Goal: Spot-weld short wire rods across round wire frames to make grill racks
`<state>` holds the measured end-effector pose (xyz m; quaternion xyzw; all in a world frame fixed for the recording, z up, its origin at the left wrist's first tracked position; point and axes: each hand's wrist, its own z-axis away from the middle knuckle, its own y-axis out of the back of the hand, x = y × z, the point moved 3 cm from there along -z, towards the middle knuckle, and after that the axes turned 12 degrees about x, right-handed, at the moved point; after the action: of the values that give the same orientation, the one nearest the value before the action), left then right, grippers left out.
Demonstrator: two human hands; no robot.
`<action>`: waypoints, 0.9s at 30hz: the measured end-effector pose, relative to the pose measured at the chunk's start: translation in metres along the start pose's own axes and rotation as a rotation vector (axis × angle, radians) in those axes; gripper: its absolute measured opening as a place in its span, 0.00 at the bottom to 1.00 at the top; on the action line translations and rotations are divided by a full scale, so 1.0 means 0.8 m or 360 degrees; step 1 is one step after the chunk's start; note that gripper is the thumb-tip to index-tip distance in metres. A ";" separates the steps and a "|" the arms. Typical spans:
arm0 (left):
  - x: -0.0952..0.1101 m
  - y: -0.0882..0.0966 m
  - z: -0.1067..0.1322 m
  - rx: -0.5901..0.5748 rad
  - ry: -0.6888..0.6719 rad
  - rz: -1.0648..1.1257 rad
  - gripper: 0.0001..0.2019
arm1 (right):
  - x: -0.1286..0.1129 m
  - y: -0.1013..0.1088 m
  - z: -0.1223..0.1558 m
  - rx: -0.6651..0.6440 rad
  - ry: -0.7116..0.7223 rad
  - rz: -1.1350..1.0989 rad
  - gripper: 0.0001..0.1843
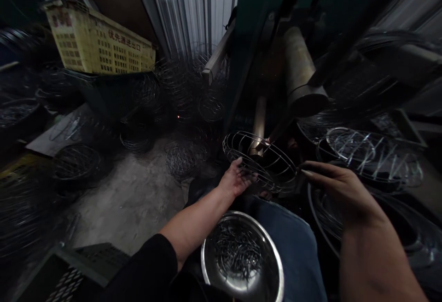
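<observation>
A round wire basket frame (283, 154) sits tilted at the machine's copper-coloured lower arm (259, 122), whose end shows inside the frame. My left hand (237, 178) grips the frame's near left side, thumb up on the wire. Just off the frame's right edge, my right hand (334, 184) is closed in a pinch with thumb and fingertips together; what lies between them is too small to make out. Below, a shiny metal bowl (278, 265) rests by my lap, and small bent wire pieces (238, 249) lie in it.
Above the frame hangs a thick metal cylinder (300, 67) of the machine. Wire frames (376, 154) are piled at right. A yellow crate (103, 39) stands on a dark bin at back left. More wire frames (179, 159) lie on the floor; a green crate (100, 256) is at lower left.
</observation>
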<state>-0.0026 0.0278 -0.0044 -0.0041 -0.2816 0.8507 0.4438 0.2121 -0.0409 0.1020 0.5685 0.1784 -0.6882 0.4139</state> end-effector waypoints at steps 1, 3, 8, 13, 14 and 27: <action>-0.001 0.001 0.002 -0.0002 0.0037 -0.0018 0.16 | 0.004 0.000 0.003 0.0006 -0.0002 -0.0032 0.21; -0.002 0.003 0.007 -0.0012 0.0085 -0.0042 0.19 | 0.008 -0.004 0.010 -0.0015 -0.0008 -0.0081 0.21; -0.006 0.006 0.020 -0.0034 0.0129 -0.0035 0.26 | 0.003 -0.012 0.021 -0.0097 0.0119 -0.0124 0.21; -0.011 0.006 0.021 -0.0013 0.0142 -0.0039 0.30 | -0.002 -0.019 0.025 -0.0050 0.0151 -0.0142 0.23; -0.011 0.005 0.022 -0.0008 0.0144 -0.0034 0.31 | -0.003 -0.021 0.024 -0.0045 0.0152 -0.0153 0.23; -0.006 -0.018 0.010 0.0075 0.0167 0.0119 0.29 | -0.009 -0.035 -0.007 0.0094 0.0371 -0.0056 0.19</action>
<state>0.0090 0.0267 0.0077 -0.0487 -0.2374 0.8717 0.4259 0.1943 -0.0175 0.1004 0.6535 0.2149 -0.6295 0.3613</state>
